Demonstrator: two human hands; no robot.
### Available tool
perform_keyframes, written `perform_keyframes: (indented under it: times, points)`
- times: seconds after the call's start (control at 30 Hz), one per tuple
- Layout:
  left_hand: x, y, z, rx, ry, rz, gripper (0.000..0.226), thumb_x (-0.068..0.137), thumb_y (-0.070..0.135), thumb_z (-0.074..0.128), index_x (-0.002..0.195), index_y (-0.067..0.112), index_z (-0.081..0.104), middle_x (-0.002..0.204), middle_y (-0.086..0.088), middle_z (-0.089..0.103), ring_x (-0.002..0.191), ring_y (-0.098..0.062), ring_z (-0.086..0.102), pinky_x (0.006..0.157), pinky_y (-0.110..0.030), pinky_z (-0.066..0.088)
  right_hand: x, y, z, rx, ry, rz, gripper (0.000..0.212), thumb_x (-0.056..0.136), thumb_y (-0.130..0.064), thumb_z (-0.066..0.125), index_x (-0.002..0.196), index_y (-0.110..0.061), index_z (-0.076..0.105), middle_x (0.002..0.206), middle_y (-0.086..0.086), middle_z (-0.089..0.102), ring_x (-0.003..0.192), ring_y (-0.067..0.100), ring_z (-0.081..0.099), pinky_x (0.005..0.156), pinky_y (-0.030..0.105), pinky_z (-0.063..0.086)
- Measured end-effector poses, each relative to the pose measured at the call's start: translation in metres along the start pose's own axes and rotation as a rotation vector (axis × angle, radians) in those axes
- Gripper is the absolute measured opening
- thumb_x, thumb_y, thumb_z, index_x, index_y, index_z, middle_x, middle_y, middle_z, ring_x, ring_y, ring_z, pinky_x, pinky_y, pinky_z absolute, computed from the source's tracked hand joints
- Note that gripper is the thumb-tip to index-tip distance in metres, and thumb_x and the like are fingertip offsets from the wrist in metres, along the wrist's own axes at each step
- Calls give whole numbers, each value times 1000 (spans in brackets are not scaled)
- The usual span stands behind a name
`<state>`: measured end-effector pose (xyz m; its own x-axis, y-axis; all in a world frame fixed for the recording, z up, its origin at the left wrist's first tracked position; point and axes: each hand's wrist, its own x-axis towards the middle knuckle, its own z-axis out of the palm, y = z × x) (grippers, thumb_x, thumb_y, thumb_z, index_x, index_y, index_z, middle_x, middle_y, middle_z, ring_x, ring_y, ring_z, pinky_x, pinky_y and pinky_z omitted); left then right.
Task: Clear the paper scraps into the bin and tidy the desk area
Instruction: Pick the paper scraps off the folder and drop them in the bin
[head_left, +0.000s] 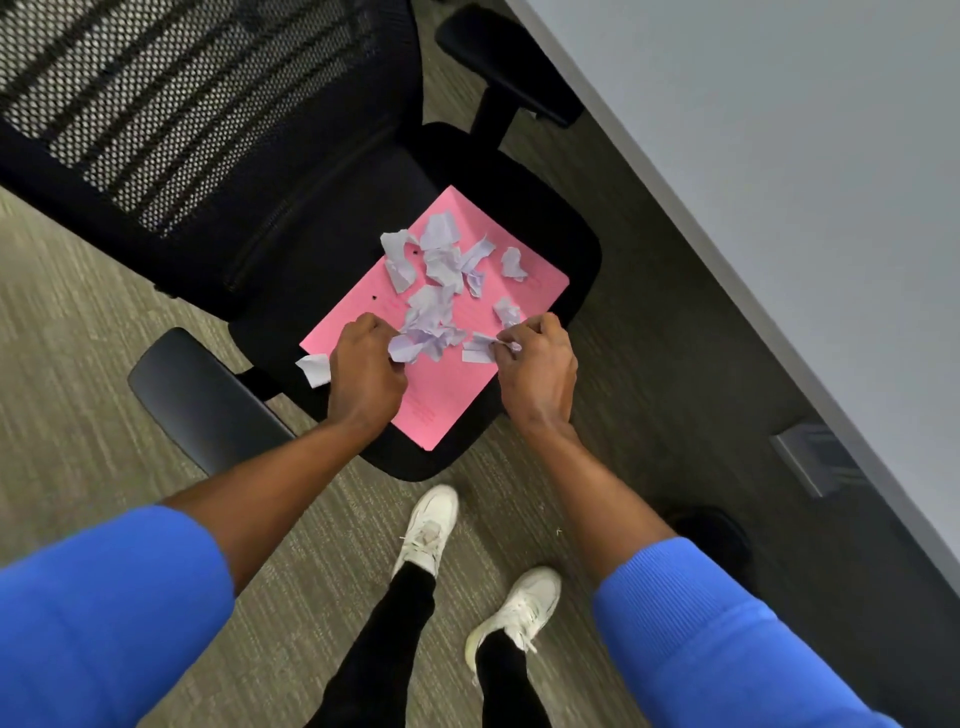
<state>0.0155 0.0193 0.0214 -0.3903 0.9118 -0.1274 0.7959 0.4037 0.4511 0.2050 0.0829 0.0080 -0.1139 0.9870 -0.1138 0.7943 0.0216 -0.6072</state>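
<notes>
Several crumpled pale lilac paper scraps (441, 260) lie on a pink sheet (447, 384) spread across the black seat of an office chair (524, 197). My left hand (363, 374) is at the sheet's near left edge, fingers curled around a crumpled scrap (415, 345). My right hand (537, 369) pinches another scrap (483, 343) at the sheet's near right side. One loose scrap (314, 368) sits just off the pink sheet, left of my left hand.
The chair's mesh back (182, 104) rises at upper left, and its armrests (202, 400) stick out on both sides. A grey desk top (779, 156) runs along the right. My feet in white shoes (431, 525) stand on the carpet below the seat.
</notes>
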Motion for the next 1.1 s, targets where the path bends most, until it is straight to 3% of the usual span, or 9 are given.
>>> perform_keyframes:
  times: [0.13,0.33,0.5,0.6,0.7,0.9,1.0,1.1]
  points:
    - [-21,18,16,-33,-28,37,19,84,-9,72,102,-3,72,108,-18,68,102,-36,63,84,-42,47,-23,29,-16,99,64,99,17,95,-24,75,108,-15,81,111,-5,61,104,15,58,87,29,49]
    - [-55,60,65,-41,-131,147,19,80,-5,76,97,1,71,102,-15,66,96,-36,61,74,-38,40,-70,98,-52,72,142,224,18,91,-23,80,108,-15,83,105,-2,64,96,21,63,83,34,52]
    - [-87,108,112,-48,-236,270,21,77,-1,80,95,6,72,101,-11,65,92,-33,63,75,-44,48,-115,168,-80,46,210,372,18,91,-25,80,107,-16,83,105,5,66,95,26,66,84,31,49]
    - [-108,137,142,-82,-293,348,22,73,-8,76,90,5,71,98,-9,65,92,-32,63,74,-41,47,-138,211,-93,4,237,494,23,91,-31,79,109,-17,82,104,16,75,99,34,69,88,36,52]
    - [-131,163,174,-81,-347,411,23,74,-9,75,93,5,73,99,-9,66,95,-31,64,79,-42,53,-159,252,-103,-12,294,630,26,92,-35,78,111,-17,82,100,14,81,95,34,74,87,33,55]
    - [-174,201,247,-7,-457,517,29,74,-8,75,99,6,76,106,-14,70,101,-35,65,86,-41,51,-202,330,-111,107,398,694,20,92,-24,78,111,-17,77,114,8,77,106,30,73,102,41,56]
    - [-191,208,285,63,-564,479,23,84,1,75,107,3,75,111,-18,72,109,-35,67,95,-39,53,-217,372,-103,45,318,724,28,95,-27,74,119,-12,76,128,11,72,116,32,68,109,38,50]
    - [-202,222,320,66,-594,591,21,71,-7,79,90,1,76,94,-19,75,91,-37,75,84,-35,54,-223,410,-91,21,286,736,36,92,-21,76,126,-9,74,134,14,69,124,32,65,111,40,46]
